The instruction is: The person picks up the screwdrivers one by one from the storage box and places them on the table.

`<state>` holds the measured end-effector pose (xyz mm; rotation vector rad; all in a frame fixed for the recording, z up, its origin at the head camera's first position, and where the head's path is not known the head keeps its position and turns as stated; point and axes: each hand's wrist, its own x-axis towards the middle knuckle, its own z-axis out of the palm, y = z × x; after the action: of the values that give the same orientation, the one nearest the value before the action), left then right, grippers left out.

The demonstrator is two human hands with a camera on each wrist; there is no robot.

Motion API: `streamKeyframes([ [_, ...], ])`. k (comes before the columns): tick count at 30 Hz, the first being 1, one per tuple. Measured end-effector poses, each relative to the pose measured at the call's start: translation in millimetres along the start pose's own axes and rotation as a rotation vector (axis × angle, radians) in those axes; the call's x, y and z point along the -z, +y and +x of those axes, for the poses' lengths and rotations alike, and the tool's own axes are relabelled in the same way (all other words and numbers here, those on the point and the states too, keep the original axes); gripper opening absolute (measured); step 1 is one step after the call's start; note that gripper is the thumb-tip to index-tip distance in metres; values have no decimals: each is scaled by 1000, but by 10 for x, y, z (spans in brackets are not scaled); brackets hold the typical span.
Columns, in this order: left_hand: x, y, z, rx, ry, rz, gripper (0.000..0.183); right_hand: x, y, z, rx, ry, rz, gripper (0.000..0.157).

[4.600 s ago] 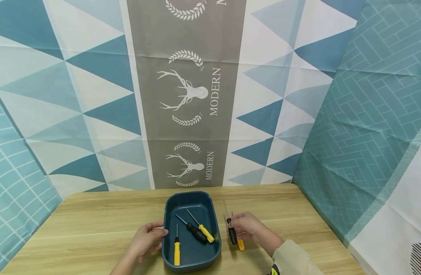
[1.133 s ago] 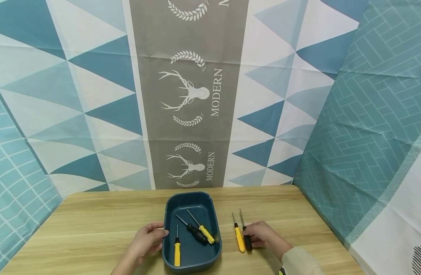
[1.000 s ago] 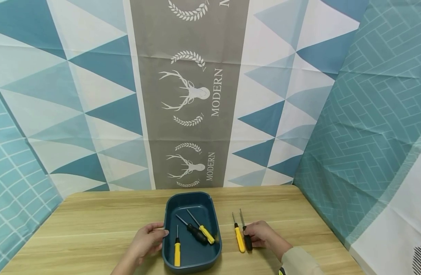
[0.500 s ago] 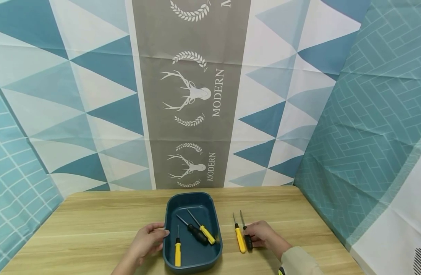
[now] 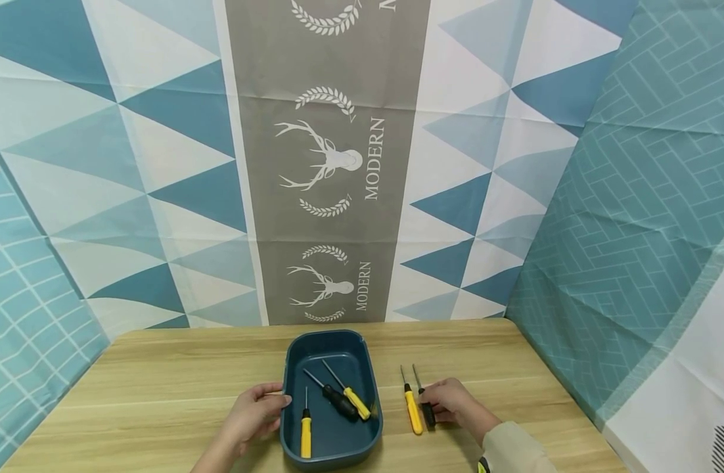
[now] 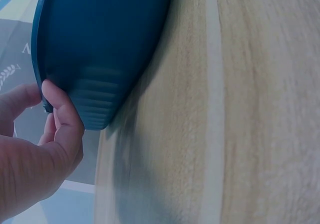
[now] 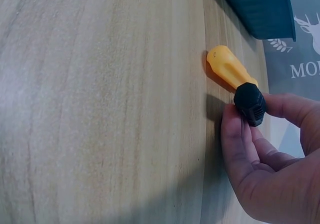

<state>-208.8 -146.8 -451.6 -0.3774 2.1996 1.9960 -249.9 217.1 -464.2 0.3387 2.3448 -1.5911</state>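
My left hand [image 5: 257, 415] pinches the left rim of a dark blue plastic box [image 5: 338, 447]; the left wrist view shows the box rim [image 6: 37, 44] between thumb and fingers. With its thumb and fingers my right hand [image 5: 453, 402] grips a screwdriver's black handle [image 7: 249, 103], butt end towards the right wrist camera. That screwdriver's shaft [image 5: 417, 376] points to the back. Just left of it lies a screwdriver with a yellow handle [image 5: 413, 412], its shaft pointing the same way. Part of the black handle is hidden by my right fingers.
Inside the box lie a yellow-handled screwdriver [image 5: 305, 437], a black-handled screwdriver [image 5: 340, 403] and another yellow-handled screwdriver [image 5: 357, 403]. The wooden table [image 5: 179, 381] ends at a patterned cloth backdrop [image 5: 326, 197]. A teal cloth [image 5: 640, 217] hangs on the right.
Since the earliest frame my right hand has carried the black screwdriver from the yellow one's left side to its right. Over the last second it barely moves. My left hand stays on the box.
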Motion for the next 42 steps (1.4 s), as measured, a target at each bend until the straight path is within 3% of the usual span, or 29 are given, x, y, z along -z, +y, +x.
streamKeyframes([
  [17,4,-11,21,-4,-5,3,52,-25,-26,-5,19,19,-34,36],
  [29,0,-5,27,10,0,9,53,-60,-26,-29,95,50,-164,30],
  [42,-5,-16,22,-2,2,3,51,-75,-26,-28,106,55,-180,30],
])
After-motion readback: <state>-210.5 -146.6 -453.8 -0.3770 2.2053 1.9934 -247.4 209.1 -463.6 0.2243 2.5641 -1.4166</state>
